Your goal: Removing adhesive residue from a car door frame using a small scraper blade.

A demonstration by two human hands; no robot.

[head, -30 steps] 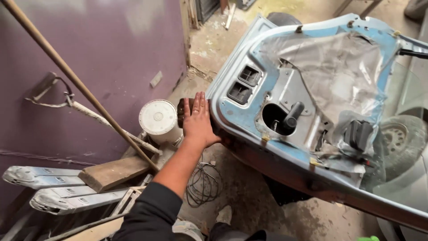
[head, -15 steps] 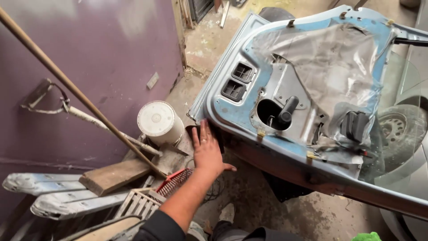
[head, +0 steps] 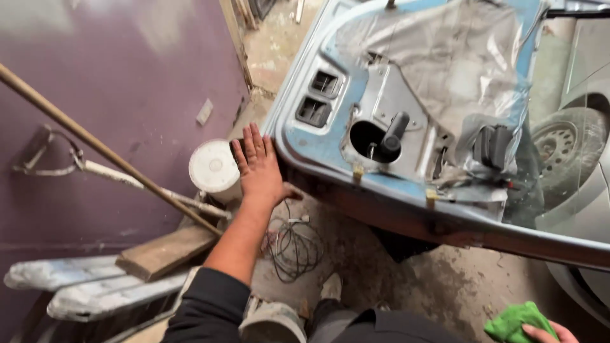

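A stripped light-blue car door (head: 318, 143) stands open in front of me, its inner panel bare and partly covered by clear plastic sheet (head: 457, 70). My left hand (head: 259, 168) lies flat with fingers spread against the door's rear edge, thumb hooked under the lower corner. A black window-crank knob (head: 391, 136) sticks out of a round hole in the panel. At the bottom right corner my right hand (head: 548, 333) grips a green cloth (head: 516, 322); only the fingers show.
A purple wall (head: 114, 95) is on the left with a wooden pole (head: 108, 152) leaning across it. A white bucket lid (head: 214, 166), a wood block (head: 166, 252), pale trim strips (head: 76, 286) and a wire coil (head: 293, 244) lie on the floor. A wheel (head: 565, 159) is at right.
The view has shifted closer to the door. My left hand has slid along the door's rear edge and stays pressed on it. My right hand with the green cloth has come into view.
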